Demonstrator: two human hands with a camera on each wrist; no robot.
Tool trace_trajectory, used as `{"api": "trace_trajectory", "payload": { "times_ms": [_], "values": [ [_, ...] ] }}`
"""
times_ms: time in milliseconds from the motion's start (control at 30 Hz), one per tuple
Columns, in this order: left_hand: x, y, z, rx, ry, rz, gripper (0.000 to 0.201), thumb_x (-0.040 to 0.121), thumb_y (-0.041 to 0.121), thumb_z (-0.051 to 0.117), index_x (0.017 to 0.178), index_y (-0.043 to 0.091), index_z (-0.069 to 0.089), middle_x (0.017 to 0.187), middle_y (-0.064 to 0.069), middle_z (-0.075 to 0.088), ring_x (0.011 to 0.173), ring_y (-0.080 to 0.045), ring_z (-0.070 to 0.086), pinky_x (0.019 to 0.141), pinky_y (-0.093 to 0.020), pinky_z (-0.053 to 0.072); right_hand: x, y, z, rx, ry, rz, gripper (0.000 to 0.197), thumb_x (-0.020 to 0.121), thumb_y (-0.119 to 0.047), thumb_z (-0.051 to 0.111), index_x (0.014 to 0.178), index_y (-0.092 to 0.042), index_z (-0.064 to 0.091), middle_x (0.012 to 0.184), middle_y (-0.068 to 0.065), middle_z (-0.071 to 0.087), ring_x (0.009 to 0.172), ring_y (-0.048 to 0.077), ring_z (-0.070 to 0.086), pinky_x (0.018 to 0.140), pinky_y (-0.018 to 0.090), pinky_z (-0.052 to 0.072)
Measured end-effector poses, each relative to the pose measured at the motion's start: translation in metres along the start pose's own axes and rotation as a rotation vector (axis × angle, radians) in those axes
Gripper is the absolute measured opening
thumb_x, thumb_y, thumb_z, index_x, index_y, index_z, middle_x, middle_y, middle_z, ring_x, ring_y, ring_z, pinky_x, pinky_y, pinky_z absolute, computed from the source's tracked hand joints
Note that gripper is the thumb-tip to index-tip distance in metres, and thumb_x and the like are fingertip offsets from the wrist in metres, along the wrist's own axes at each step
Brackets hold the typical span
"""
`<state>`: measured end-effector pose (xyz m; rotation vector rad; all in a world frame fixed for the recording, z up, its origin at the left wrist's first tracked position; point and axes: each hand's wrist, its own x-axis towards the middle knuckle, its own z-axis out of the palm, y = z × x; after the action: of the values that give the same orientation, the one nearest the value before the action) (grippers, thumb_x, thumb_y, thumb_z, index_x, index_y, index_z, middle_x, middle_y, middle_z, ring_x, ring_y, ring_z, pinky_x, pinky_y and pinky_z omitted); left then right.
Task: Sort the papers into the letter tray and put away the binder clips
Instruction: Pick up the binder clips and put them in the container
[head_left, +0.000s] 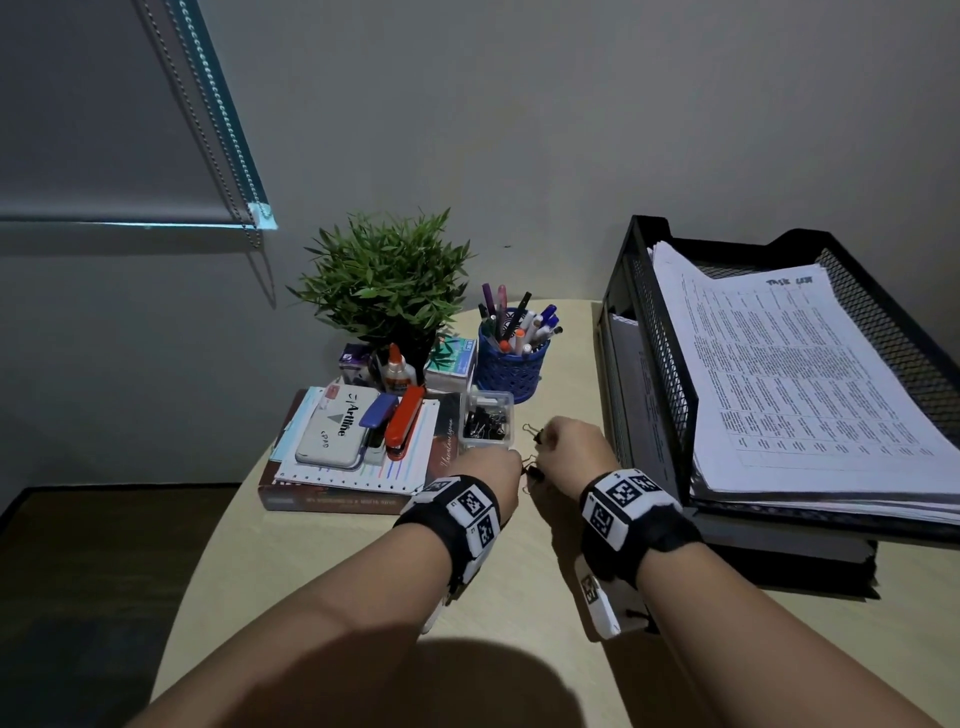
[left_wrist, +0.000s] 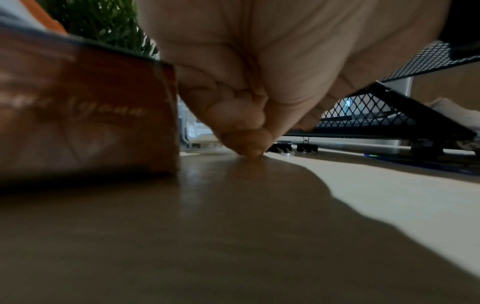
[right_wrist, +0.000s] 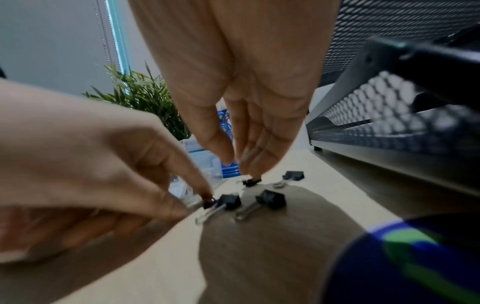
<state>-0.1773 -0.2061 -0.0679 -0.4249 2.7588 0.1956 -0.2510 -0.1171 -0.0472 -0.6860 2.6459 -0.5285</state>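
Observation:
Several small black binder clips lie on the beige table between a clear plastic box of clips and the black mesh letter tray. My left hand pinches one binder clip with thumb and forefinger, right at the table surface. Just beyond it my right hand points down and pinches another clip. Three loose clips lie beside them. In the left wrist view my bunched left fingertips touch the table. A printed paper stack fills the tray's top tier.
To the left a book pile carries a stamp pad and two staplers. Behind stand a green plant, a glue bottle and a blue pen cup. Grey wall behind.

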Motion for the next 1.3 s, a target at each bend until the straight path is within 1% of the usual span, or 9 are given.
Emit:
{"api": "trace_trajectory", "payload": {
  "times_ms": [100,200,400,600,800,1033,1167,1233,1300],
  "values": [
    [0.002,0.003,-0.001,0.006,0.013,0.001,0.024,0.092,0.015,0.046,0.111,0.008,0.059,0.110,-0.014,0.064,0.103,-0.031,0.061,0.083,-0.037,0.050,-0.010,0.008,0.009,-0.087,-0.113,0.001,0.023,0.082,-0.015,0.062,0.104,-0.008,0.062,0.109,0.012,0.062,0.100,0.028,0.059,0.081,0.031,0.048],
    [0.002,0.007,-0.003,0.034,0.019,0.024,0.021,0.092,0.014,0.047,0.108,0.007,0.060,0.109,-0.014,0.064,0.103,-0.030,0.061,0.082,-0.036,0.050,-0.016,0.007,0.017,-0.111,-0.078,-0.040,0.026,0.083,-0.022,0.062,0.105,-0.007,0.061,0.110,0.013,0.059,0.101,0.029,0.058,0.081,0.032,0.047],
    [-0.001,0.011,-0.008,-0.037,0.081,0.007,0.021,0.088,0.011,0.050,0.108,0.007,0.055,0.108,-0.013,0.063,0.101,-0.030,0.062,0.079,-0.036,0.049,-0.015,0.006,0.020,-0.135,-0.085,-0.022,0.023,0.086,-0.013,0.057,0.108,-0.005,0.057,0.113,0.015,0.057,0.104,0.031,0.057,0.081,0.032,0.044],
    [-0.005,0.013,-0.008,-0.007,0.050,0.066,0.026,0.088,0.006,0.045,0.112,0.009,0.054,0.110,-0.014,0.062,0.102,-0.032,0.060,0.079,-0.038,0.048,-0.020,0.010,0.019,-0.064,-0.072,-0.031,0.016,0.083,0.000,0.044,0.092,-0.009,0.054,0.105,0.016,0.060,0.098,0.032,0.057,0.070,0.028,0.036],
    [-0.012,0.012,-0.006,-0.027,0.054,0.058,0.024,0.089,0.016,0.047,0.109,0.006,0.057,0.111,-0.016,0.062,0.104,-0.032,0.059,0.080,-0.036,0.048,-0.024,0.019,0.021,0.135,-0.021,0.017,0.018,0.079,0.002,0.046,0.078,-0.016,0.048,0.095,0.011,0.065,0.091,0.029,0.058,0.075,0.032,0.045],
    [-0.017,-0.016,-0.038,-0.344,0.326,-0.117,0.019,0.085,0.024,0.052,0.096,0.010,0.057,0.092,-0.010,0.065,0.086,-0.027,0.062,0.074,-0.033,0.052,-0.026,0.026,0.023,0.237,0.011,0.041,0.017,0.082,0.002,0.049,0.079,-0.015,0.051,0.091,0.005,0.063,0.084,0.022,0.054,0.068,0.025,0.038],
    [-0.010,-0.034,-0.043,-0.317,0.312,-0.187,0.022,0.087,0.021,0.050,0.106,0.011,0.056,0.097,-0.010,0.067,0.090,-0.028,0.063,0.072,-0.033,0.050,-0.022,0.017,0.021,0.268,-0.012,0.016,0.015,0.082,0.001,0.051,0.080,-0.015,0.053,0.088,0.003,0.061,0.081,0.016,0.050,0.066,0.022,0.035],
    [-0.010,-0.035,-0.037,-0.305,0.294,-0.190,0.026,0.088,0.022,0.049,0.112,0.013,0.053,0.098,-0.009,0.067,0.090,-0.027,0.064,0.072,-0.034,0.052,-0.018,0.006,0.016,0.305,0.020,-0.034,0.014,0.082,-0.001,0.053,0.081,-0.014,0.054,0.087,0.003,0.061,0.077,0.016,0.050,0.060,0.022,0.035],
    [-0.013,-0.035,-0.030,-0.307,0.314,-0.190,0.032,0.088,0.022,0.048,0.120,0.015,0.048,0.096,-0.008,0.067,0.090,-0.027,0.064,0.072,-0.035,0.053,-0.013,-0.008,0.009,0.366,0.075,-0.076,0.009,0.084,-0.002,0.054,0.085,-0.012,0.056,0.083,0.002,0.058,0.070,0.014,0.049,0.054,0.014,0.035]
  ]
}}
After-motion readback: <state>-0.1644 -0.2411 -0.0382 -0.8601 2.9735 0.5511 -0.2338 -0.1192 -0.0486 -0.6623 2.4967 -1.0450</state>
